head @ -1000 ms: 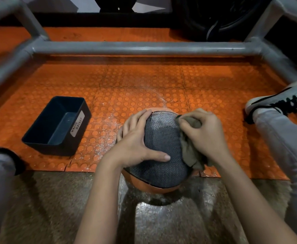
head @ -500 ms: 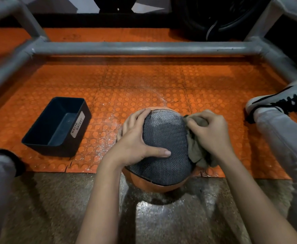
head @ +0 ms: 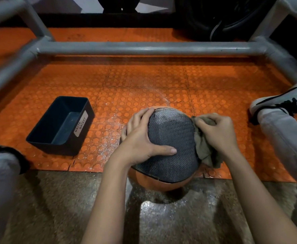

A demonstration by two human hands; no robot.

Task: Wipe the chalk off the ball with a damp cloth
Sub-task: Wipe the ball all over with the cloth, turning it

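So the orange ball with the dark grey textured panel sits on the ground between the person's legs, right where the orange studded floor mat meets the speckled brown floor, grey panel facing up. The left hand lies on the ball's left side with a wide grip: palm down, fingers spread over the far left curve, thumb stretched out across the grey panel. It isn't pinching anything, just pressing on the ball. The right hand has a tight grip on a crumpled olive-brown cloth, fingers curled over the bunched fabric, and the cloth is squashed against the ball's right edge with a loose end hanging down toward the mat. So the ball is sandwiched between the two hands, bare palm on one side and cloth on the other. Off to the left, well apart from the ball, a dark rectangular plastic bin stands on the mat with a pale label reading WASTE BASKET. White powdery specks are scattered on the mat between bin and ball. A grey metal tube frame runs across the back, and a white shoe with black laces shows at the right edge.
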